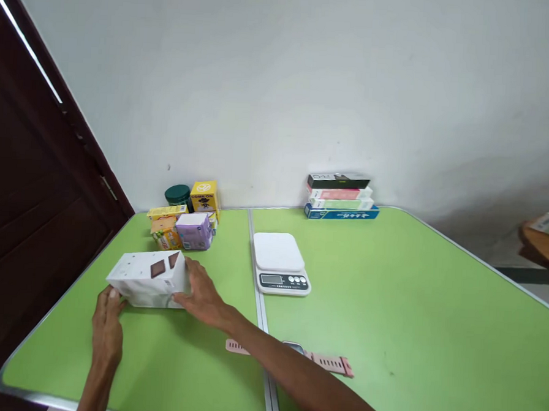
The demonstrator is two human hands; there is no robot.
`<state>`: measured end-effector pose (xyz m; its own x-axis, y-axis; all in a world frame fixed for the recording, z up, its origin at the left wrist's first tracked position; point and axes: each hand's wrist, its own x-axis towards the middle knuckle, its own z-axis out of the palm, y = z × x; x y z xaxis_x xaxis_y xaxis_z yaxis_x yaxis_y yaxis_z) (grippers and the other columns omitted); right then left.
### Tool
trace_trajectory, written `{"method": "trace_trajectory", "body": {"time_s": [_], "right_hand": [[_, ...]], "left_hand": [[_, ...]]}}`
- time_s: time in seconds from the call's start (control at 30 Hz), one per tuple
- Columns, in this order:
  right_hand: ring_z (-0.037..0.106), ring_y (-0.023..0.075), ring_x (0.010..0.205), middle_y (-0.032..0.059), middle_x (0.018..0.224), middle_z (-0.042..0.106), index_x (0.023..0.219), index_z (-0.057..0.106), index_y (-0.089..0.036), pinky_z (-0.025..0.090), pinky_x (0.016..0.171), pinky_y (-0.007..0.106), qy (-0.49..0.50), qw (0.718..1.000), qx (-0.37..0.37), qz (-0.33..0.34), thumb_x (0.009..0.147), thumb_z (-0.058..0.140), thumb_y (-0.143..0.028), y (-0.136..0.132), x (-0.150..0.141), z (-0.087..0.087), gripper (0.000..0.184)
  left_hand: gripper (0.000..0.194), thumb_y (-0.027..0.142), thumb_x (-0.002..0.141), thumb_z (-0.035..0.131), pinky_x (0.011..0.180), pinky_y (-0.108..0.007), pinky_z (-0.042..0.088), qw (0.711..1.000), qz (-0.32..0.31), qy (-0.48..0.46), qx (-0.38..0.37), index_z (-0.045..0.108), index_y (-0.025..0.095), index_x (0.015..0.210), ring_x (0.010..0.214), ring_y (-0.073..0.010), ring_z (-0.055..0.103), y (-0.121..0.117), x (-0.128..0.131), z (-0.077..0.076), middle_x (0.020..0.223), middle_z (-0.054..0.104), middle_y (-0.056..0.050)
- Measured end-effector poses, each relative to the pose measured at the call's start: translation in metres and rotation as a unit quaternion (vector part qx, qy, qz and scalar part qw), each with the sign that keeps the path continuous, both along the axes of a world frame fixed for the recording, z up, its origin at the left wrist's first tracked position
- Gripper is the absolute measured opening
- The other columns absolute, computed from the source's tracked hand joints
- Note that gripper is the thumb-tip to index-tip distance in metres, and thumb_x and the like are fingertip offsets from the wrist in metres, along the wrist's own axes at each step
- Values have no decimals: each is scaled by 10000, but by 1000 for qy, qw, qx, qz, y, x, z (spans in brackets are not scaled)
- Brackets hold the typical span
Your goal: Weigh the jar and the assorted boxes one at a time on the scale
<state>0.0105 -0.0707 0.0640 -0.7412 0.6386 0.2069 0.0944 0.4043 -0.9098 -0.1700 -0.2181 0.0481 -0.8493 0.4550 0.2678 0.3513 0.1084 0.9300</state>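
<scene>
Head view: both hands (153, 309) hold a closed white box (148, 278).

- A light-green tabletop (412, 286) with a pale metal edge and a lengthwise metal seam (252, 253).
- Left part: a white rectangular cardboard box (148, 289) with brown squares printed on its top.
- Beyond it, close together: a dark-green round-lidded container (178, 195), a yellow cardboard box (204, 195), a purple-and-white box (194, 233) and yellow-orange printed packages (166, 232).
- Just right of the seam: a white plastic kitchen scale (279, 261), display toward the near edge.
- Near side, across the seam: a pink-strapped watch (332, 363), partly hidden.
- Far edge, by the wall: a blue flat cardboard box (341, 213), under stacked boxes.
</scene>
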Motion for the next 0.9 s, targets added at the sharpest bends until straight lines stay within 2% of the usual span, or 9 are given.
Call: {"method": "trace_trajectory", "body": {"time_s": [0.13, 0.23, 0.33, 0.43, 0.53, 0.7, 0.8, 0.9], "right_hand": [[535, 343, 1345, 145, 1477, 548, 1547, 406, -215, 497, 1094, 552, 32, 996, -54, -56, 790, 775, -308, 26, 83, 23, 847], [570, 326, 1322, 128, 1451, 578, 1508, 445, -247, 546, 1044, 537, 67, 990, -72, -96, 789, 776, -294, 50, 140, 43, 793], [547, 316, 1362, 120, 1464, 576, 1467, 468, -260, 556, 1037, 521, 102, 985, -61, -128, 781, 782, -294, 78, 185, 58, 755], [529, 303, 1387, 99, 1476, 579, 1437, 488, -279, 546, 1056, 514, 107, 982, -45, -152, 778, 786, -301, 106, 214, 60, 723], [545, 305, 1374, 99, 1463, 598, 1431, 505, -273, 550, 1049, 509, 110, 980, -54, -157, 759, 796, -313, 127, 232, 53, 733], [610, 314, 1296, 114, 1419, 641, 1465, 510, -262, 552, 1035, 534, 111, 978, -97, -150, 738, 814, -334, 144, 245, 39, 792], [579, 319, 1345, 112, 1469, 615, 1494, 497, -262, 525, 1075, 538, 129, 975, -115, -137, 742, 831, -379, 145, 251, 31, 831], [522, 311, 1418, 94, 1550, 554, 1519, 479, -289, 468, 1145, 533, 154, 966, -128, -161, 756, 845, -466, 144, 253, 9, 864]], "left_hand": [[640, 709, 930, 507, 1123, -553, 458, 997, -75, 18, -16, 606, 232, 1346, 1282, -344, 608, 32, 71, 30, 1383, 651, -131], [658, 686, 922, 548, 1092, -504, 493, 987, -155, 33, 26, 569, 221, 1386, 1291, -339, 604, 72, 118, 52, 1412, 631, -141], [665, 644, 921, 591, 1104, -485, 484, 966, -246, 32, 71, 534, 208, 1420, 1326, -335, 583, 115, 151, 61, 1435, 617, -145], [640, 599, 938, 604, 1137, -470, 454, 946, -308, 25, 93, 509, 218, 1443, 1357, -310, 566, 151, 173, 55, 1465, 596, -138], [636, 592, 946, 603, 1129, -461, 461, 939, -332, 24, 80, 499, 214, 1447, 1357, -301, 566, 173, 184, 43, 1474, 587, -142], [637, 598, 960, 583, 1099, -469, 474, 933, -353, 51, 50, 495, 214, 1460, 1336, -303, 579, 181, 190, 34, 1469, 583, -152], [618, 604, 974, 561, 1126, -481, 451, 932, -353, 79, 38, 513, 228, 1462, 1333, -297, 582, 180, 186, 31, 1490, 575, -145], [635, 654, 991, 485, 1153, -490, 437, 939, -340, 22, 40, 522, 224, 1457, 1356, -292, 579, 185, 179, 12, 1505, 574, -153]]}}
